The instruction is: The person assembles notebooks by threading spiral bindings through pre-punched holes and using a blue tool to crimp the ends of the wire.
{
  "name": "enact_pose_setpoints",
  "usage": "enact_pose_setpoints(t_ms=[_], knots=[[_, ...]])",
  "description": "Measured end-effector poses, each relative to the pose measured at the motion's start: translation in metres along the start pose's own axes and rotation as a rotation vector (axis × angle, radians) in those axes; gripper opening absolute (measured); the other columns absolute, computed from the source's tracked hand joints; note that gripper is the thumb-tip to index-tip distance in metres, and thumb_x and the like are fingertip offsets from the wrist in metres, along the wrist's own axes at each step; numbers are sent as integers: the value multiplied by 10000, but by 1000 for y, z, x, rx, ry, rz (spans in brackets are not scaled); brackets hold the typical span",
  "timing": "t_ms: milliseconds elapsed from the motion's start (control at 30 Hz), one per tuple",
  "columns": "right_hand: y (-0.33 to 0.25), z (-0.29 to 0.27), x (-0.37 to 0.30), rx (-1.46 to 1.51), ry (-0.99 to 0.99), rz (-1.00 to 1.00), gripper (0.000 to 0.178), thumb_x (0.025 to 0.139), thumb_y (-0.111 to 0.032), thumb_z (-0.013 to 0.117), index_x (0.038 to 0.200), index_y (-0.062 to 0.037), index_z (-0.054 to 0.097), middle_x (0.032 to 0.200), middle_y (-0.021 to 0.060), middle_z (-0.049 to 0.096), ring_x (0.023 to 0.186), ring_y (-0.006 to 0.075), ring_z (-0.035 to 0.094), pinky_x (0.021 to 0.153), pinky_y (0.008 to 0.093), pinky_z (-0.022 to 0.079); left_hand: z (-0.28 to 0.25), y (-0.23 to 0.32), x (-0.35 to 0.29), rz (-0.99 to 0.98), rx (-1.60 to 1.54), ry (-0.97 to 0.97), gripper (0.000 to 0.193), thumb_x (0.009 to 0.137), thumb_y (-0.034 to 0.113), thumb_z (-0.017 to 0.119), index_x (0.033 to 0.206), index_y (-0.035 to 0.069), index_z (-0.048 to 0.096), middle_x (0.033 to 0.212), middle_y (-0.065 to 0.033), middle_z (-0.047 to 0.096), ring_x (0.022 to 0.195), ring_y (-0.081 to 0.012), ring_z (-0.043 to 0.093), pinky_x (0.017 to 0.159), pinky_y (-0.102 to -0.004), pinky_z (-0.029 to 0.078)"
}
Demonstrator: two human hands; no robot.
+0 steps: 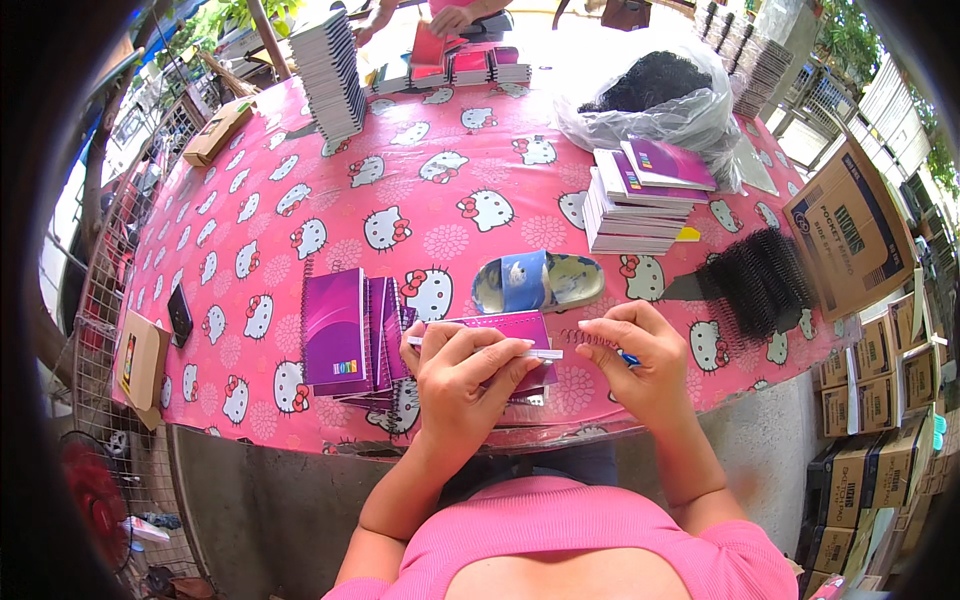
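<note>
My left hand [462,375] grips a small purple notebook [512,328] by its near edge, at the front of the pink cat-print table [400,200]. My right hand [640,355] pinches a thin wire spiral [585,338] at the notebook's right edge. It also holds a small blue tool [628,357], mostly hidden in the fingers. A fanned pile of finished purple spiral notebooks [345,335] lies just left of my left hand.
A blue sandal [535,282] lies beyond the notebook. A stack of unbound purple-covered pads [640,200] and black spiral coils [760,280] sit to the right. A plastic bag of coils [660,95], a tall paper stack [330,70], a phone [180,315], cardboard boxes [850,235]. Another person's hands [450,18] work at the far end.
</note>
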State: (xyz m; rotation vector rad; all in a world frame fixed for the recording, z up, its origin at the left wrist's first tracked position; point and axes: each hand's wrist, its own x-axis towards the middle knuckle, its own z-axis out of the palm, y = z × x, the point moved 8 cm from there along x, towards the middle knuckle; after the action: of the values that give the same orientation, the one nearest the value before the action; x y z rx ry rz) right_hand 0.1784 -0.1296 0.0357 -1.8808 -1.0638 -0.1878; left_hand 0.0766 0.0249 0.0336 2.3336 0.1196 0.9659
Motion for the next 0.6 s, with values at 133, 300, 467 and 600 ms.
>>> enact_pose_setpoints(t_ms=[133, 300, 467, 600], knots=[[7, 5, 9, 200, -163, 49, 236, 742, -25, 767, 972, -53, 723, 845, 84, 616, 696, 202, 614, 646, 303, 495, 1, -2, -1, -18, -26, 8, 208, 685, 140, 835, 870, 84, 758, 784, -16, 668, 774, -177, 540, 789, -325, 380], [10, 18, 13, 199, -346, 135, 205, 791, -89, 746, 984, -54, 686, 831, 87, 617, 695, 209, 617, 638, 320, 498, 0, 0, 0, 9, -8, 40, 209, 689, 138, 836, 877, 94, 758, 787, -10, 669, 773, -171, 543, 801, -330, 372], [-10, 19, 7, -70, -155, -80, 252, 823, -156, 739, 1029, -64, 628, 828, 96, 614, 698, 247, 626, 572, 362, 499, 1, -2, -4, -11, 37, 48, 225, 694, 177, 832, 901, 136, 754, 817, 16, 665, 798, -159, 547, 876, -371, 318], [-24, 22, 10, -115, -98, -128, 237, 820, -171, 738, 997, -60, 628, 815, 86, 602, 692, 270, 625, 551, 375, 499, 4, -8, -8, -18, 34, 31, 214, 717, 235, 812, 917, 191, 748, 849, 46, 658, 838, -152, 551, 969, -436, 256]])
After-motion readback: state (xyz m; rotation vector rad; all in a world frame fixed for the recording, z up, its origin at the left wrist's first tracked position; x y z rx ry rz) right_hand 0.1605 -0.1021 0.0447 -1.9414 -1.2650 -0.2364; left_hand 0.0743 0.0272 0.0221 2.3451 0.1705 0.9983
